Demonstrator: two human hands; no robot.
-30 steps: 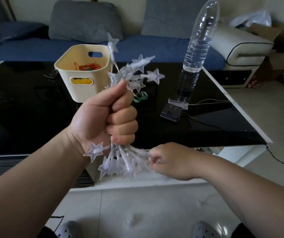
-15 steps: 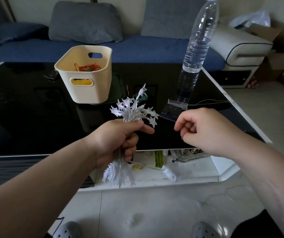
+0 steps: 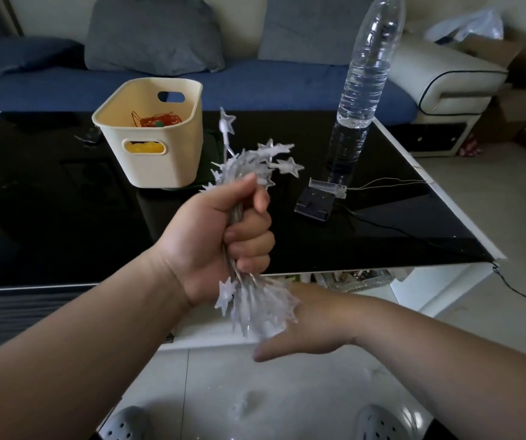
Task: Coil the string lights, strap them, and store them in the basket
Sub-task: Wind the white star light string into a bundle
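Black table (image 3: 48, 217): before its cream plastic basket (image 3: 160, 166), my left hand (image 3: 220, 239) fists translucent star lights (image 3: 260, 308); right hand (image 3: 322, 322) dropped beneath, fingers hidden; strapping probably next.

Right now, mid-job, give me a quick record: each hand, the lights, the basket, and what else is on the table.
left hand: fist gripping the string lights mid-bundle
right hand: below the bundle, thumb out, fingers hidden behind lower stars
string lights: bundled, stars fanning above and below the fist; no strap seen
basket: upright on the black table, orange and yellow items inside, no lights
water bottle: upright, right of basket
clear plastic box: by the bottle's base, thin wires trailing right
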